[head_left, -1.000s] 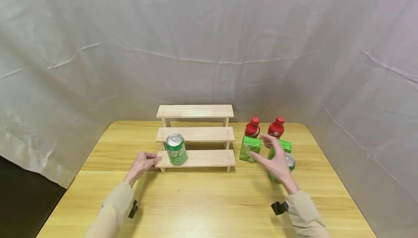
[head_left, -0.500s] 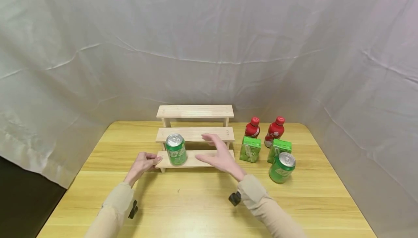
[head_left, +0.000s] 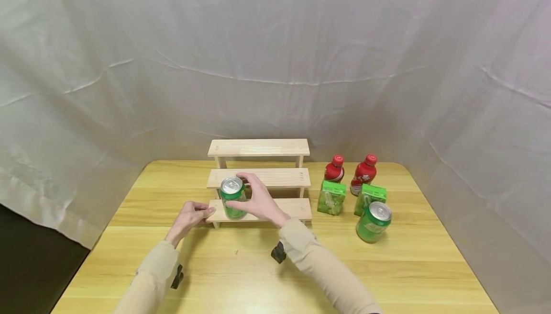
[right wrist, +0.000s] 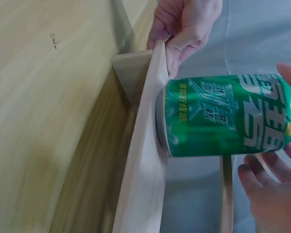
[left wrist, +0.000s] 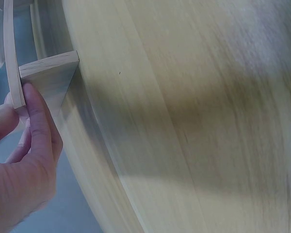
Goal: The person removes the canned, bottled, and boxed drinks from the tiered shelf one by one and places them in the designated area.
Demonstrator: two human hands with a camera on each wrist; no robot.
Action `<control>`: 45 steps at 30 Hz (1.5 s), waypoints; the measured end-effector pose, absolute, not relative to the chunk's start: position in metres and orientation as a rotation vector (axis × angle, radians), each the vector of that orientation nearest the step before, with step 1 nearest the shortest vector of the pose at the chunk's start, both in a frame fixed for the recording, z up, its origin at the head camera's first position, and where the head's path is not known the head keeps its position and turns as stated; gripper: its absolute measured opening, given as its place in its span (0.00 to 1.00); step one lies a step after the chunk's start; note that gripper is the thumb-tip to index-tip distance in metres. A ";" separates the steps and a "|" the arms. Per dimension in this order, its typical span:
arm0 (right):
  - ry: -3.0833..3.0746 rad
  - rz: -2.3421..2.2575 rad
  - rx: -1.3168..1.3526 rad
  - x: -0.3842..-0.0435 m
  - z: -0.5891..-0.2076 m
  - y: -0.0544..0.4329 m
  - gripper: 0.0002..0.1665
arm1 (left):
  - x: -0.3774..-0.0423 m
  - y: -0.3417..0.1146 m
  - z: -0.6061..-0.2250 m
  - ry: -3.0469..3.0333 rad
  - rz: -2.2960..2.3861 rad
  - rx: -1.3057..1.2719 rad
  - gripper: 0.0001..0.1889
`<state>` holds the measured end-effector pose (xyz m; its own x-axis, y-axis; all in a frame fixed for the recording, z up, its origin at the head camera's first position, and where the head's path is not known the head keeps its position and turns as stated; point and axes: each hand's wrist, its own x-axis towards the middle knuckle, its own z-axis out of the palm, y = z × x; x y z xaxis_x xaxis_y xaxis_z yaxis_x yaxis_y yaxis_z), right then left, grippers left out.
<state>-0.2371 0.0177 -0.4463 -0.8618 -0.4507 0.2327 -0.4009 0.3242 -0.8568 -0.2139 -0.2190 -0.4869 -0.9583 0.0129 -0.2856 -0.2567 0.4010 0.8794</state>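
A green soda can (head_left: 233, 198) stands upright at the left end of the lowest step of a pale wooden three-step shelf (head_left: 275, 208). My right hand (head_left: 260, 204) is around the can's right side, thumb in front and fingers behind. In the right wrist view, the spread fingers (right wrist: 271, 182) lie beside the can (right wrist: 223, 116) without a plain grip. With thumb and fingers, my left hand (head_left: 189, 216) pinches the left end of the lowest step. Close up, the left wrist view shows this hand (left wrist: 31, 150) on the board's edge (left wrist: 14, 68).
To the shelf's right stand two red bottles (head_left: 363, 175), two green drink cartons (head_left: 331, 198) and another green can (head_left: 373, 223). Pale cloth (head_left: 275, 65) hangs behind and on both sides of the wooden table (head_left: 258, 275).
My right hand has moved left from beside the cartons and second can, across the shelf, to the can on the lowest step. The left hand keeps its place.
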 end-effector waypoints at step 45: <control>2.607 -1.910 -0.613 -0.208 -0.427 0.095 0.40 | -0.213 -0.221 -0.487 2.407 1.567 -0.180 0.27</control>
